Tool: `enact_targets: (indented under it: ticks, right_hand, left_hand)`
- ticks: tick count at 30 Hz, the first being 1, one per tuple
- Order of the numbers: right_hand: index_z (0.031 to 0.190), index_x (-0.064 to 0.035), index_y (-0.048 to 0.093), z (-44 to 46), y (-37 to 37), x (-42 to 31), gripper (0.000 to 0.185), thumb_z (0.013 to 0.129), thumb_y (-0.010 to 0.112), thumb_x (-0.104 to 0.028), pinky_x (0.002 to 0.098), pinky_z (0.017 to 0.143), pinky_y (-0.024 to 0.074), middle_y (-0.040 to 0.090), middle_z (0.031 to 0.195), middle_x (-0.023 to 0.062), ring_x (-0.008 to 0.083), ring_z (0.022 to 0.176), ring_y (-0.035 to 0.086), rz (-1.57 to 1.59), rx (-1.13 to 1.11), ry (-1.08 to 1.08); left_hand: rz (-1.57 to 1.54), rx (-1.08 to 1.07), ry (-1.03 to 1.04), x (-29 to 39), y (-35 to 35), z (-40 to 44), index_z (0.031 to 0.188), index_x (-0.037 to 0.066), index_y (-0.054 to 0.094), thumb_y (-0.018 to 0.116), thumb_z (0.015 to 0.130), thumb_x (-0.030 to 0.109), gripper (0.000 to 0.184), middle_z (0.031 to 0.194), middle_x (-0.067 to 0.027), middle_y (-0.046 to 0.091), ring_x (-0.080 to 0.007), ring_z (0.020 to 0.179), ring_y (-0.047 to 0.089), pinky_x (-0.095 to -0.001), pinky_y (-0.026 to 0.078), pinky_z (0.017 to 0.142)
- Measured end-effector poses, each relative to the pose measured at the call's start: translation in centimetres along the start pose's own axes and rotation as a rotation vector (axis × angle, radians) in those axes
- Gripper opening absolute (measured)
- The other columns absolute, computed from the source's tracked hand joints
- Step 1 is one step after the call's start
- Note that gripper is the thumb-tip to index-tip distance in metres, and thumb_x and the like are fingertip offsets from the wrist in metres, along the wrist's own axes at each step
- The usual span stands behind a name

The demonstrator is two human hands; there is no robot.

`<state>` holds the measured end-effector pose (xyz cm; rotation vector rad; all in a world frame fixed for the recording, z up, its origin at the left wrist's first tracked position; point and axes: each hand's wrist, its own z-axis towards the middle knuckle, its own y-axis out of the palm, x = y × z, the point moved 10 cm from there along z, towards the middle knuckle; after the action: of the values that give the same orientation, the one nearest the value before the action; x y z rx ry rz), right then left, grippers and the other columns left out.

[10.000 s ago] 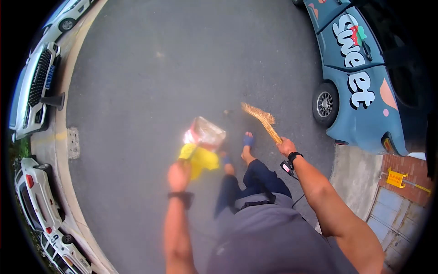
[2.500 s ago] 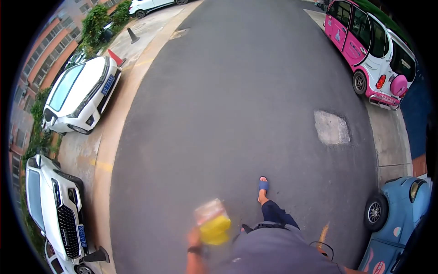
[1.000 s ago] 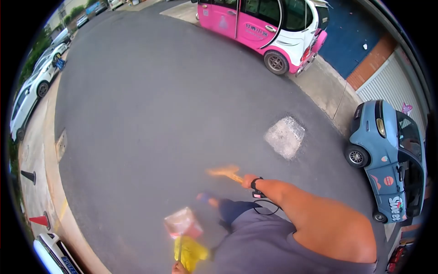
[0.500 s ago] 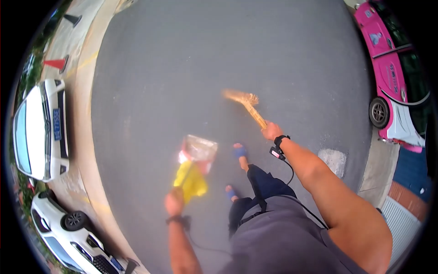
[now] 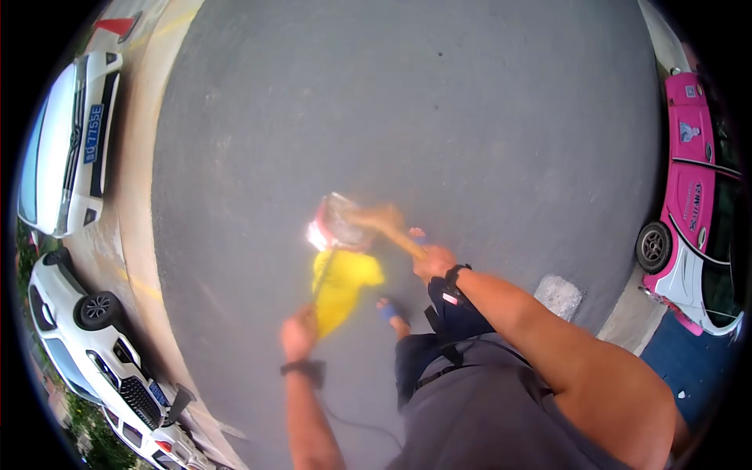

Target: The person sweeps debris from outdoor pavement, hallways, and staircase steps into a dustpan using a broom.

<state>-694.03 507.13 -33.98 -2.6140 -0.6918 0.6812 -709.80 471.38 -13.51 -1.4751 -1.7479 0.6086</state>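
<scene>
My left hand (image 5: 299, 333) is closed around the thin handle of a dustpan (image 5: 323, 223), whose red-and-pale pan lies out in front, low over the road. A bright yellow cloth or bag (image 5: 345, 286) hangs alongside that handle; which of the two it is, I cannot tell. My right hand (image 5: 435, 262) grips the wooden handle of a short broom (image 5: 395, 231). The broom's head, smeared by motion, reaches over the right side of the pan. Blur hides what lies inside the pan.
Grey asphalt (image 5: 407, 102) spreads ahead, with a pale patch (image 5: 558, 298) at right. White cars (image 5: 63, 149) stand beyond the left kerb (image 5: 168, 102), near a red cone (image 5: 117, 26). A pink-and-white car (image 5: 693, 188) is parked on the right. My feet wear blue sandals (image 5: 386, 309).
My right hand has swung the broom left and nearer, bringing its head over to the dustpan. The pan sits slightly farther forward, and the view has shifted along the road.
</scene>
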Motion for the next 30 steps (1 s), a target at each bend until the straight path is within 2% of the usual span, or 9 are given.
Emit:
enact_targets:
  ticks: [1,7,8,11,14,17,25,27,30]
  right_hand:
    - [0.119,-0.0155,0.063,-2.2,-0.3,0.1,0.041,0.082,0.064,-0.032,0.0458,0.083,0.0513,0.069,0.099,0.0194,0.0382,0.098,0.064,0.102,-0.163,0.078]
    - [0.128,-0.0164,0.06,-8.9,-2.9,1.9,0.048,0.082,0.066,-0.027,0.044,0.085,0.0496,0.067,0.109,0.0198,0.0409,0.102,0.062,0.129,-0.132,-0.043]
    - [0.127,-0.0145,0.06,-9.1,-3.7,1.9,0.047,0.082,0.067,-0.025,0.041,0.074,0.0528,0.07,0.098,0.0176,0.0346,0.084,0.068,0.078,-0.044,-0.16]
    - [0.122,-0.0126,0.063,-9.4,-4.5,6.3,0.041,0.083,0.067,-0.023,0.0348,0.054,0.0502,0.067,0.079,0.0105,0.0209,0.057,0.062,0.196,-0.205,0.062]
    - [0.116,-0.0079,0.063,-12.5,-6.7,9.7,0.038,0.08,0.068,-0.018,0.0338,0.054,0.0483,0.063,0.07,0.0081,0.0159,0.057,0.058,0.353,-0.187,0.246]
    - [0.107,-0.0077,0.066,-15.0,-7.9,14.7,0.026,0.085,0.065,-0.021,0.0288,0.039,0.0393,0.057,0.063,0.0022,0.0116,0.044,0.05,0.317,-0.014,0.138]
    - [0.096,-0.0094,0.06,-25.8,-2.8,27.2,0.006,0.091,0.06,-0.014,0.03,0.036,0.0351,0.052,0.059,0.0015,0.0126,0.045,0.048,0.91,0.218,0.519]
    - [0.082,-0.0062,0.055,-24.6,1.8,31.6,0.017,0.093,0.057,-0.019,0.0305,0.036,0.0345,0.051,0.057,0.0038,0.0157,0.042,0.047,1.095,0.102,0.58]
    - [0.07,-0.0062,0.054,-26.7,1.6,30.8,0.03,0.094,0.054,-0.024,0.0331,0.041,0.0391,0.056,0.056,0.0071,0.0183,0.045,0.052,1.114,0.342,0.649]
  left_hand:
    - [-0.018,0.021,0.019,-1.1,0.4,-0.1,0.101,0.015,0.073,0.065,0.087,0.022,0.018,0.08,-0.0141,0.07,-0.0298,0.075,0.069,-0.0358,0.054,0.071]
    - [0.013,-0.016,0.036,-2.4,0.6,0.1,0.101,0.016,0.074,0.065,0.086,0.022,0.018,0.079,-0.0136,0.07,-0.0308,0.075,0.069,-0.0372,0.054,0.071]
    - [-0.002,-0.013,0.045,-2.6,0.6,0.1,0.1,0.016,0.074,0.064,0.086,0.022,0.018,0.078,-0.0135,0.07,-0.0311,0.075,0.069,-0.0374,0.054,0.071]
    - [-0.032,0.001,0.044,-3.5,0.2,0.2,0.099,0.015,0.074,0.064,0.086,0.022,0.018,0.078,-0.0131,0.07,-0.0314,0.076,0.068,-0.038,0.054,0.072]
    - [-0.058,0.035,0.109,-3.4,-0.1,0.7,0.098,0.016,0.074,0.063,0.086,0.023,0.018,0.079,-0.0131,0.07,-0.0317,0.077,0.069,-0.0383,0.054,0.072]
    - [0.006,0.006,0.129,-4.8,1.2,1.4,0.098,0.016,0.074,0.064,0.086,0.023,0.018,0.08,-0.0134,0.071,-0.0324,0.079,0.069,-0.0389,0.054,0.073]
    - [-0.035,0.02,0.211,-5.4,1.2,0.6,0.097,0.012,0.074,0.063,0.088,0.041,0.033,0.087,-0.0217,0.068,-0.0409,0.087,0.066,-0.0466,0.054,0.076]
    - [0.014,-0.011,0.178,-5.3,1.2,0.3,0.103,0.01,0.073,0.062,0.085,0.037,0.035,0.093,-0.0196,0.071,-0.0377,0.088,0.069,-0.0461,0.055,0.078]
    - [-0.035,0.043,0.223,-6.4,2.2,1.5,0.096,0.012,0.075,0.066,0.083,0.039,0.032,0.083,-0.0201,0.07,-0.0387,0.082,0.068,-0.0441,0.055,0.074]
